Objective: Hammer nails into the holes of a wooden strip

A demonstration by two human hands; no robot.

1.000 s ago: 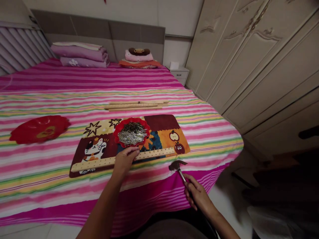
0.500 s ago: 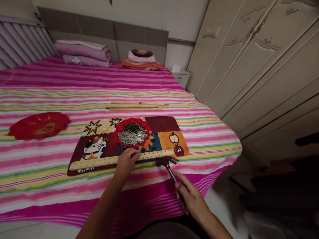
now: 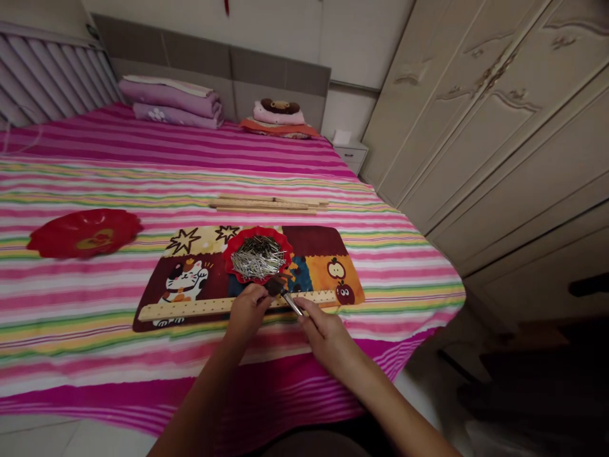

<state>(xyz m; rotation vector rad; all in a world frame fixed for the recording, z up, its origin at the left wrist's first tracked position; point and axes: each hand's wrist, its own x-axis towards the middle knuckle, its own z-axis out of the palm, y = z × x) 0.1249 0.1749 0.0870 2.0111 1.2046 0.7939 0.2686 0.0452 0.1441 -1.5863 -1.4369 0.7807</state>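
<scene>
My right hand (image 3: 326, 330) is closed round the handle of a hammer (image 3: 291, 302). The hammer's dark head is low over a long pale wooden strip (image 3: 190, 309) dotted with small holes or marks, close to my left fingertips. With fingers pinched together, my left hand (image 3: 248, 311) rests on the strip near its middle; whatever it holds is hidden. Just behind that hand stands a red scalloped bowl (image 3: 230, 265) full of nails (image 3: 259, 257), silvery in front and darker at the back. Strip and bowl lie on a patterned mat (image 3: 314, 240) with a cat and apples.
A red scalloped dish (image 3: 71, 236) lies to the left on the striped bedspread (image 3: 104, 289). Several wooden strips (image 3: 266, 204) lie beyond the mat. Folded bedding (image 3: 176, 105) is by the headboard, and a wardrobe (image 3: 495, 158) stands on the right.
My right hand has brought the hammer left and up, from beside the strip's right end to next to my left fingers. My left hand stays pinched at the strip. The view has shifted slightly.
</scene>
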